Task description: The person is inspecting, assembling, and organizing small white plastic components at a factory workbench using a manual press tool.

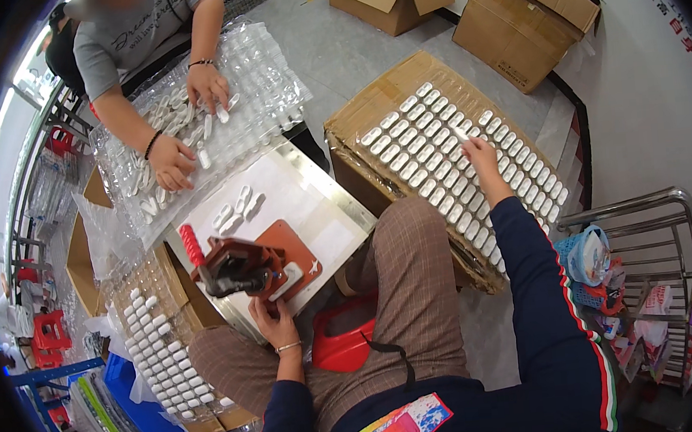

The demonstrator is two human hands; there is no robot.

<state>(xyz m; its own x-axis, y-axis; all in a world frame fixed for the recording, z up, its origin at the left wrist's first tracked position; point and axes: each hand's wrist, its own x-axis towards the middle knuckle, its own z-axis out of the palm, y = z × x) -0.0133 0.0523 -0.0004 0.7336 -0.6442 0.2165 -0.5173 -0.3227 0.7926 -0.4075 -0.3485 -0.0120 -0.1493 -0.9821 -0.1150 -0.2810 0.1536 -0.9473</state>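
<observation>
My right hand (481, 155) pinches a small white plastic piece (460, 134) above a tray of white oblong plastic casings (430, 154) set in rows. My left hand (275, 325) is at the near edge of a hand press (244, 264) with a red-handled lever. Its bent fingers close at the lower end of a white oblong casing (288, 281) on the press's red-brown base; the press partly hides the fingertips. Behind the press, several loose white casings (238, 208) lie on a white sheet on the metal-edged worktable (333, 209).
Across from me, a person's hands (207, 86) sort white pieces on a clear plastic tray (269, 68). A second tray of white casings (161, 344) stands at my left. Cardboard boxes (518, 24) stand at the back, a metal rack (647, 217) at right. A red stool (343, 338) shows between my legs.
</observation>
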